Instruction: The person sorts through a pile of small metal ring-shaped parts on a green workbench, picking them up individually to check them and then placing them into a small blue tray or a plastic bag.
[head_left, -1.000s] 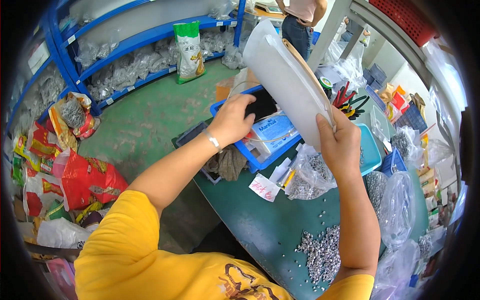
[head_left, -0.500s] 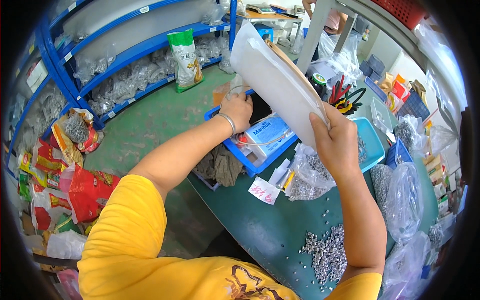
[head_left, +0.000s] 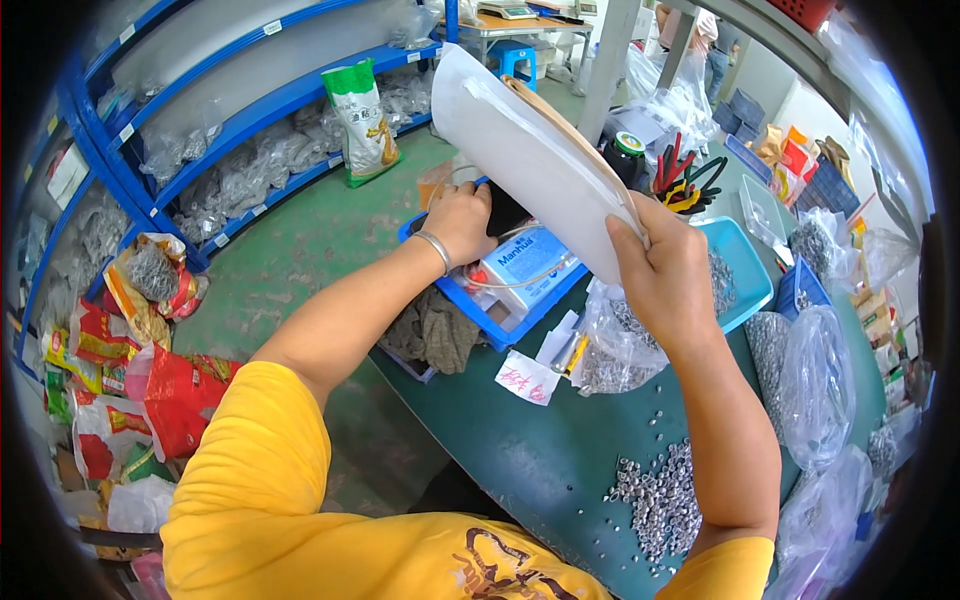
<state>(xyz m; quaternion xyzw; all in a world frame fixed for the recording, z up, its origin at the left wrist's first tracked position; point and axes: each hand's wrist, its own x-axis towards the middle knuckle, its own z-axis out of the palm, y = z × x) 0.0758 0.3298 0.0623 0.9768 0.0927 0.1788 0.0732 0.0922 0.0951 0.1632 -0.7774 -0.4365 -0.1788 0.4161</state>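
My right hand (head_left: 660, 265) grips a stack of white paper sheets (head_left: 530, 150) by its lower end, holding it tilted above the table; a brown edge shows behind the sheets. My left hand (head_left: 458, 228) reaches into a blue plastic basket (head_left: 492, 328), its fingers bent at a black thing (head_left: 507, 212); what they hold, if anything, is partly hidden. Beside that hand in the basket sits a blue-and-white box (head_left: 528, 262) with a thin cord across it. The raised sheets hide part of the basket's far side.
Small metal rings (head_left: 660, 500) lie scattered on the green table (head_left: 500, 450). Near them are a plastic bag of metal parts (head_left: 610, 350), a handwritten slip (head_left: 527, 378), a turquoise tray (head_left: 745, 250) and several pliers (head_left: 685, 185). Blue shelves (head_left: 260, 115) stand at left.
My left hand shifts slightly within the basket and stays at the black thing. The stack of sheets remains in my right hand. The whole view has shifted a little.
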